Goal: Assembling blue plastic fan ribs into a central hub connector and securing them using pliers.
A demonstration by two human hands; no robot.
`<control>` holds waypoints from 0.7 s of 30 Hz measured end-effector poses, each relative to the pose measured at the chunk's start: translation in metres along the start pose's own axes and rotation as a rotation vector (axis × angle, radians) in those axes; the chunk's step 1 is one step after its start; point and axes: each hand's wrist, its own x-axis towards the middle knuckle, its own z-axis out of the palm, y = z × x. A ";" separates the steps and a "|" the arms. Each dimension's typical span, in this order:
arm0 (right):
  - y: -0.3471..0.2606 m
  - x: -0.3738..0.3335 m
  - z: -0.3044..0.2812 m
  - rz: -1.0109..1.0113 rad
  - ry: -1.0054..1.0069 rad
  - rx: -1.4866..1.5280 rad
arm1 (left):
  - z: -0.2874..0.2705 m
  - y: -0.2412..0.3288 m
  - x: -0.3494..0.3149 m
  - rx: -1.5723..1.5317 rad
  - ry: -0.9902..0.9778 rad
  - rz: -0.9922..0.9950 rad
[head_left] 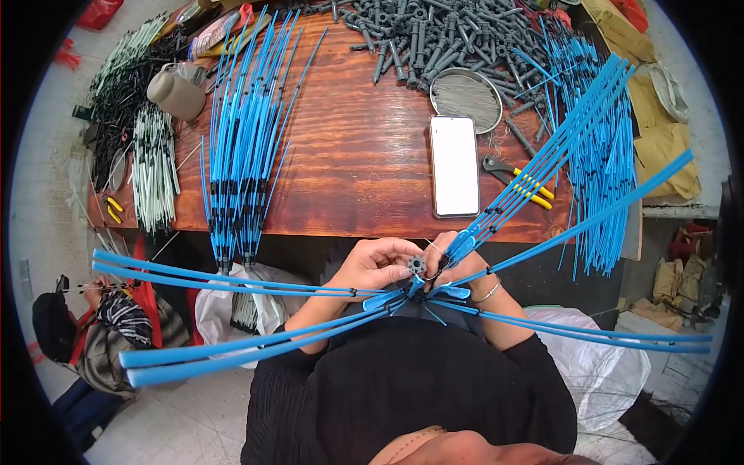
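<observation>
At the near edge of the table my left hand (373, 267) pinches a grey notched umbrella runner (417, 266) between thumb and fingers. Close against it, my right hand (459, 267) has its fingers closed round the inner ends of blue umbrella ribs (554, 147). A thin wire (435, 246) shows by the right fingertips. Further blue ribs (256, 353) with black joints fan out from the runner to both sides, over my forearms and lap. My fingers partly hide where the ribs meet the runner.
Grey runners (434, 39) lie heaped at the far side. Near them are a round metal dish (432, 99) of thin wires, a phone (455, 167) and yellow-handled pliers (535, 190). Blue rib bundles (246, 147) flank the table; a beige bottle (177, 93) stands left. Another person (116, 333) sits left.
</observation>
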 end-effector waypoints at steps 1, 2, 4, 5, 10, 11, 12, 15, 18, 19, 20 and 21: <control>-0.002 0.001 0.002 0.006 0.012 -0.003 | -0.001 -0.001 0.000 0.037 -0.004 -0.002; -0.004 0.002 0.003 0.011 0.023 -0.005 | -0.002 -0.002 -0.001 0.036 -0.003 -0.003; -0.003 0.002 0.004 0.016 0.033 -0.007 | -0.001 -0.002 -0.002 0.065 0.004 -0.030; -0.002 0.002 0.002 0.013 0.038 -0.017 | 0.000 -0.001 -0.001 0.079 0.005 -0.042; -0.001 0.000 0.005 -0.003 0.062 -0.091 | 0.006 0.008 -0.002 0.138 -0.105 0.067; -0.002 0.000 0.006 -0.008 0.069 -0.115 | 0.008 0.011 -0.003 0.154 -0.103 0.030; -0.002 0.000 0.006 -0.010 0.067 -0.117 | 0.009 0.013 -0.003 0.171 -0.100 -0.006; -0.002 0.000 0.004 -0.026 0.090 -0.123 | 0.009 0.011 0.000 0.088 -0.109 -0.035; -0.004 0.002 0.010 -0.039 0.108 -0.076 | 0.008 0.007 0.005 -0.116 -0.130 -0.021; -0.004 0.002 0.011 -0.045 0.119 -0.051 | 0.009 0.009 0.006 0.001 -0.138 0.023; -0.003 0.003 0.012 -0.044 0.114 -0.051 | 0.011 0.012 0.006 0.119 -0.144 0.065; -0.002 0.004 0.012 -0.053 0.099 -0.066 | 0.012 0.015 0.007 0.236 -0.148 0.108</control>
